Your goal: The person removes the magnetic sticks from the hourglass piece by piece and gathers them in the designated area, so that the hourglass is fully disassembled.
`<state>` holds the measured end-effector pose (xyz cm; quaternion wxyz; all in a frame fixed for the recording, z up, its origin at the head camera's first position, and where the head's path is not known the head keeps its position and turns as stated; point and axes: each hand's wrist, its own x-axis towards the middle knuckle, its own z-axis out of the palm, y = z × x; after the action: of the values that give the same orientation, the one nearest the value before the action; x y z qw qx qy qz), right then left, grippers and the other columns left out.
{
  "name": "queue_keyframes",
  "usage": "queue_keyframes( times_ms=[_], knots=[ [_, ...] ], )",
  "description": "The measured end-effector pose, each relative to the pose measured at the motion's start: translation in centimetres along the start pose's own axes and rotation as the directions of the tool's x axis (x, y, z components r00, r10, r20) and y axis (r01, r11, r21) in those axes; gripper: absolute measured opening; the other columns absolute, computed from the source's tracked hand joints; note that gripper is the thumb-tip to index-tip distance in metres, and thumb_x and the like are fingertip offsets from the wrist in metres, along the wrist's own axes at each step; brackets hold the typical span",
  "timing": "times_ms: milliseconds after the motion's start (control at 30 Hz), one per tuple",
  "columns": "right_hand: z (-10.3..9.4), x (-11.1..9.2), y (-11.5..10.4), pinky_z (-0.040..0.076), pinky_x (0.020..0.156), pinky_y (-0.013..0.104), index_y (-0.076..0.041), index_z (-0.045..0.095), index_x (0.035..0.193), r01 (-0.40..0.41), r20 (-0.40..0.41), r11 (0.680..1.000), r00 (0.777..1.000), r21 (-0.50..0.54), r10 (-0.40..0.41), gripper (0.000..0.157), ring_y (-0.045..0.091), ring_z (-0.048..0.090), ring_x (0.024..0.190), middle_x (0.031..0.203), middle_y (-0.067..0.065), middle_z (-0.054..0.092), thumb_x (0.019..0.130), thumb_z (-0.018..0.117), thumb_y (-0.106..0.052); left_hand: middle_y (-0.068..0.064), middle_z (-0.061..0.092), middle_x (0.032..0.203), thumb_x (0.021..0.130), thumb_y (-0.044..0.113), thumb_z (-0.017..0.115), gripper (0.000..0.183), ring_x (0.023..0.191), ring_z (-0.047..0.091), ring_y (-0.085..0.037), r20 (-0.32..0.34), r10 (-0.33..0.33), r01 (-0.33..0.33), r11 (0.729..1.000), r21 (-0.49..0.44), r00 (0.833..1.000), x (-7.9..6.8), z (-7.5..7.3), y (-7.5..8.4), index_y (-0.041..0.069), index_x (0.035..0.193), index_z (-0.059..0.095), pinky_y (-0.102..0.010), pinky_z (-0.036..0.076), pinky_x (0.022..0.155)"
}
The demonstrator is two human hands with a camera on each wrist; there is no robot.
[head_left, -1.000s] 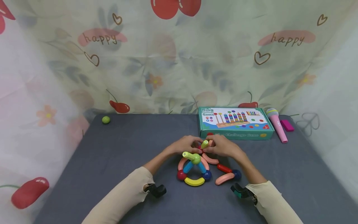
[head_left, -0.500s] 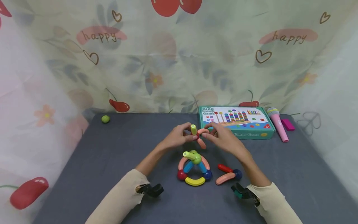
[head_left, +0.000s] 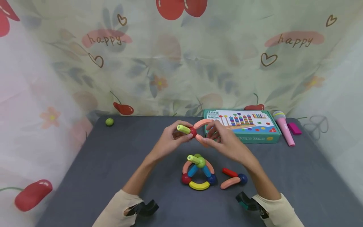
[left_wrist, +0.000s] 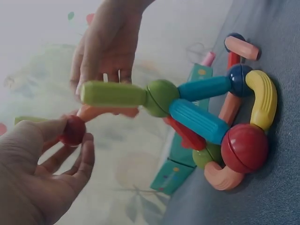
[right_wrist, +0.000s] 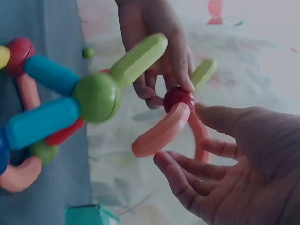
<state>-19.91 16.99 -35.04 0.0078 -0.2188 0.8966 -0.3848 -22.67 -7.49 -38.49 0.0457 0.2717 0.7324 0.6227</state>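
Raised above the table, my left hand (head_left: 171, 138) pinches a red ball (head_left: 193, 132) of a magnetic stick-and-ball toy. A light green stick (head_left: 183, 129) and two pink curved sticks (right_wrist: 161, 131) are attached to this ball. My right hand (head_left: 228, 142) holds the pink sticks on their right side, thumb near the ball and fingers loosely bent at the far ends. Below the hands stands a built frame: a green ball (head_left: 201, 162) with an upright green stick, blue sticks (left_wrist: 199, 119), a yellow curved stick (head_left: 199, 186), and red and dark blue balls at the corners.
Right of the frame lies a dark blue ball (head_left: 242, 179) joined to red and pink sticks. Behind my right hand is a green Ring Challenge Game box (head_left: 258, 138), beside a pink toy microphone (head_left: 284, 129) and a magenta block (head_left: 294, 128). A green ball (head_left: 109, 122) sits far left.
Both hands have lifted the red ball piece from behind the frame, upward and slightly left. Its green stick now points left, and the pink sticks spread to the right. The frame has stayed put.
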Motion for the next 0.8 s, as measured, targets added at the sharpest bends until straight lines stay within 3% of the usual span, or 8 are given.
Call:
queue_keyframes(
  times_ms=[133, 233, 367, 467, 567, 667, 800],
  knots=[
    [0.1, -0.7, -1.4, 0.058, 0.09, 0.037, -0.012, 0.06, 0.124, 0.019, -0.049, 1.0, 0.999, 0.014, -0.019, 0.032, 0.018, 0.069, 0.1, 0.113, 0.005, 0.071, 0.1, 0.072, -0.03, -0.013, 0.066, 0.124, 0.096, 0.001, 0.072, 0.034, 0.105, 0.073, -0.025, -0.074, 0.177, -0.172, 0.982, 0.079, 0.981, -1.1, 0.6, 1.0, 0.006, 0.129, 0.063, -0.033, 0.061, 0.093],
    [0.4, -1.2, -2.3, 0.057, 0.087, 0.033, -0.011, 0.064, 0.123, 0.143, -0.099, 0.99, 0.985, 0.009, -0.141, 0.03, 0.016, 0.068, 0.101, 0.114, 0.003, 0.071, 0.097, 0.076, -0.02, -0.014, 0.066, 0.121, 0.092, 0.0, 0.076, 0.036, 0.096, 0.075, -0.023, -0.126, 0.297, -0.275, 0.947, 0.167, 0.946, -1.8, 1.2, 1.8, 0.004, 0.126, 0.064, -0.033, 0.062, 0.088],
    [1.2, -1.8, -3.1, 0.055, 0.084, 0.029, -0.006, 0.061, 0.125, 0.32, -0.158, 0.946, 0.933, -0.039, -0.322, 0.043, 0.014, 0.065, 0.098, 0.115, 0.004, 0.07, 0.089, 0.083, -0.01, -0.011, 0.065, 0.111, 0.086, 0.005, 0.085, 0.037, 0.081, 0.072, -0.016, -0.208, 0.379, -0.32, 0.909, 0.268, 0.902, -2.7, 2.3, 3.3, 0.004, 0.118, 0.067, -0.027, 0.061, 0.076],
    [1.7, -2.1, -3.3, 0.055, 0.084, 0.028, -0.003, 0.06, 0.124, 0.382, -0.212, 0.923, 0.899, -0.053, -0.384, 0.048, 0.016, 0.063, 0.095, 0.113, 0.007, 0.07, 0.084, 0.086, -0.004, -0.009, 0.065, 0.104, 0.081, 0.011, 0.09, 0.039, 0.073, 0.069, -0.012, -0.253, 0.407, -0.31, 0.885, 0.348, 0.878, -3.3, 3.1, 4.7, 0.005, 0.113, 0.068, -0.025, 0.06, 0.07],
    [2.0, -2.4, -3.1, 0.056, 0.084, 0.024, 0.001, 0.061, 0.121, 0.414, -0.272, 0.91, 0.874, -0.017, -0.403, 0.048, 0.017, 0.064, 0.092, 0.11, 0.011, 0.07, 0.08, 0.086, 0.004, -0.009, 0.065, 0.103, 0.08, 0.014, 0.09, 0.04, 0.072, 0.069, -0.012, -0.241, 0.428, -0.308, 0.859, 0.409, 0.871, -3.8, 3.7, 5.7, 0.005, 0.112, 0.068, -0.025, 0.061, 0.07],
    [2.0, -2.5, -2.9, 0.056, 0.085, 0.017, 0.005, 0.061, 0.121, 0.451, -0.317, 0.891, 0.853, 0.049, -0.414, 0.047, 0.013, 0.066, 0.091, 0.106, 0.016, 0.07, 0.079, 0.084, 0.008, -0.009, 0.065, 0.105, 0.084, 0.014, 0.087, 0.039, 0.076, 0.073, -0.013, -0.202, 0.43, -0.315, 0.847, 0.429, 0.88, -4.0, 3.9, 6.3, 0.005, 0.115, 0.068, -0.023, 0.061, 0.074],
    [1.7, -2.4, -3.1, 0.057, 0.092, 0.016, 0.008, 0.06, 0.122, 0.471, -0.32, 0.859, 0.86, 0.202, -0.397, 0.043, 0.006, 0.068, 0.098, 0.108, 0.017, 0.068, 0.084, 0.079, 0.011, -0.01, 0.068, 0.108, 0.087, 0.012, 0.084, 0.038, 0.084, 0.075, -0.015, -0.193, 0.437, -0.332, 0.848, 0.414, 0.878, -4.2, 3.4, 6.7, 0.005, 0.121, 0.069, -0.022, 0.061, 0.078]
  ],
)
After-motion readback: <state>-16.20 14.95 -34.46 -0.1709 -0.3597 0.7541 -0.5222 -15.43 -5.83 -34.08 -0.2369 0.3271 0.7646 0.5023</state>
